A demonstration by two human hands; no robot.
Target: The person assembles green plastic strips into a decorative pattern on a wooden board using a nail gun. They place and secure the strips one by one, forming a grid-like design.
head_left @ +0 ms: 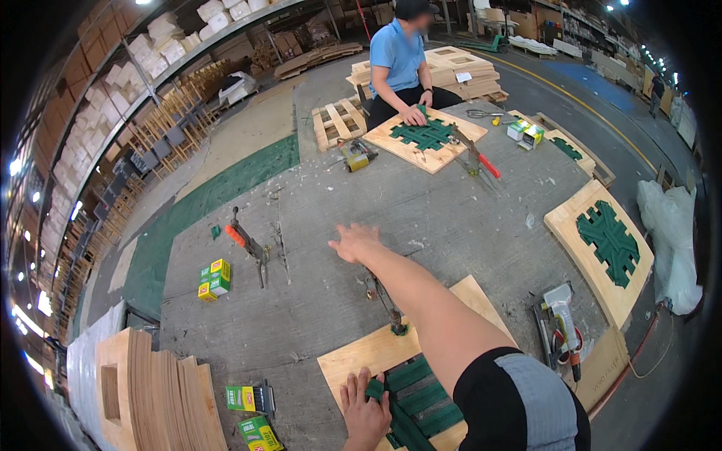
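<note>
Seemingly mid-weave, the left hand (366, 415) is touching a green strap (374, 388), grip unclear, the splayed right hand (356, 242) reaching far, likely needing a grasp.

"Where can the right hand (356, 242) pass?"
"Leftward; bare table (312, 274) runs from there to the orange clamp (253, 246), which stands up off the top, with boxes (214, 279) near it."
"And forward?"
"Open until the nail gun (357, 155) and the far board (382, 137); a red clamp (473, 160) stands at that board's right side."
"The left hand (366, 413)?"
"Tighter; the near clamp (397, 325) rises ahead of it; the right forearm (436, 304) crosses on its right; bare table lies leftward, up to the packs (241, 398)."
</note>
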